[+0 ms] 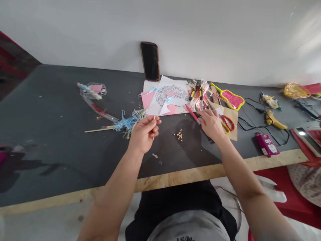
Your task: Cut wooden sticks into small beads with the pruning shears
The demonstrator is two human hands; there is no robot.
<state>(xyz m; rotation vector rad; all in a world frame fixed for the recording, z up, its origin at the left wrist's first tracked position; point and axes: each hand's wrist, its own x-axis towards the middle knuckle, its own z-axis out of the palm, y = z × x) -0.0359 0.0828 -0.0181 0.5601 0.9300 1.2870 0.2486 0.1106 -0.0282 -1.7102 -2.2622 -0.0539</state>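
On a dark bench [60, 147], at the far left and beyond the left hand, lies clear plastic wrapping [102, 90] with something pastel-coloured beside it. Nearer, just left of the same hand, a blue fringed bundle [126, 123] rests with a thin pale rod [96, 130] pointing away from it.

The left hand [144, 132] is closed, thumb and fingers pinching a slim pale stick [154, 117] whose tip shows above the grip. Beyond this hand, a phone [150, 62] leans on the wall, and sheets of paper [163, 85], one with a line drawing, lie in front of it.

Between the two hands, nearer the right, sits a small scatter of short wooden bits [179, 135]. A red pen-like tool [192, 113] runs up to the fingertips of the right hand [211, 123]. That hand reaches down with bent fingers; whether it grips anything I cannot tell. Just right of it lie scissors [228, 123] with red and yellow handles, on brown card [233, 115].

For good handling, I judge the left pinch should stay firm but light near the stick's tip, and the right fingers should separate one tool cleanly from its neighbours, minding sharp edges and leaving the loose bits undisturbed.
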